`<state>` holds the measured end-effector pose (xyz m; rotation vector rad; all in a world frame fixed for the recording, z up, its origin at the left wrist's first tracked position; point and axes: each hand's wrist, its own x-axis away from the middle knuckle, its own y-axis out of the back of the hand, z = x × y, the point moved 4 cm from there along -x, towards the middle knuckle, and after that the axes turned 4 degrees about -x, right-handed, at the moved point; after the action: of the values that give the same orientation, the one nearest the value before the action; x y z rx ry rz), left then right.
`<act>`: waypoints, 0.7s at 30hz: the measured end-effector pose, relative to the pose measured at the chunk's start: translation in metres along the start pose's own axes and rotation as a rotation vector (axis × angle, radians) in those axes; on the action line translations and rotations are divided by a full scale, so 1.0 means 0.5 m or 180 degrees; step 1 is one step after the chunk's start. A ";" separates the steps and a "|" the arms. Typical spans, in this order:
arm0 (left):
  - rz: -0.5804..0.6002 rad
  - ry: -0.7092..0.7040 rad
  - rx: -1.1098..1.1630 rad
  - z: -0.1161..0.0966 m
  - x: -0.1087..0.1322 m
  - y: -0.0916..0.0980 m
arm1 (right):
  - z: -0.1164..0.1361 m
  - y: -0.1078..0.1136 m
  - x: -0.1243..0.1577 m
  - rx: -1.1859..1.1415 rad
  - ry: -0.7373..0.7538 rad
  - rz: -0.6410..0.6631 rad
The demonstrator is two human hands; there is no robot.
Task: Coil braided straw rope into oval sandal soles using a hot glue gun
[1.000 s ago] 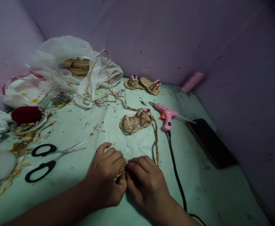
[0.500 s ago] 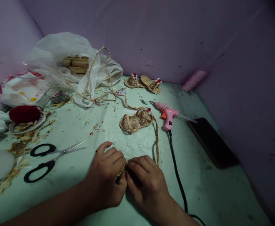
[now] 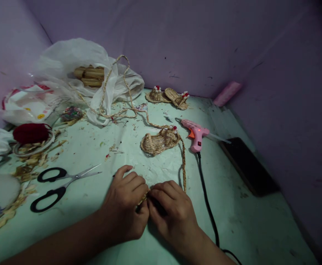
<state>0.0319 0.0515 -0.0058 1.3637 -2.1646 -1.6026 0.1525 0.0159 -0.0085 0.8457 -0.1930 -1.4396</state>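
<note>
Our left grip [image 3: 128,204] and right grip [image 3: 173,217] pinch a braid [image 3: 143,198]. Beyond them, we see a woven slipper [image 3: 160,142].

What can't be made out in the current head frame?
All in the head view:
Braided piece: overall shape mostly hidden by the left hand and right hand.
Braided cord: lower end passes behind the right hand; any link to the piece unclear.
Pink glue gun: black cable cut off by the bottom edge.
Pale rounded object: cut off by the left edge.
</note>
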 end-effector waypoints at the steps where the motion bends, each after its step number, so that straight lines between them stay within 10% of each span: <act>1: -0.0003 0.0009 -0.0003 0.000 0.000 0.000 | 0.000 0.000 0.000 0.0004 0.0000 0.0000; 21: -0.0071 0.0178 -0.0123 0.007 -0.001 0.009 | -0.009 0.010 -0.011 -0.0065 0.0028 0.0321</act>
<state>0.0277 0.0544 -0.0034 1.4091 -2.0833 -1.5857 0.1581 0.0222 -0.0070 0.8143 -0.2111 -1.3414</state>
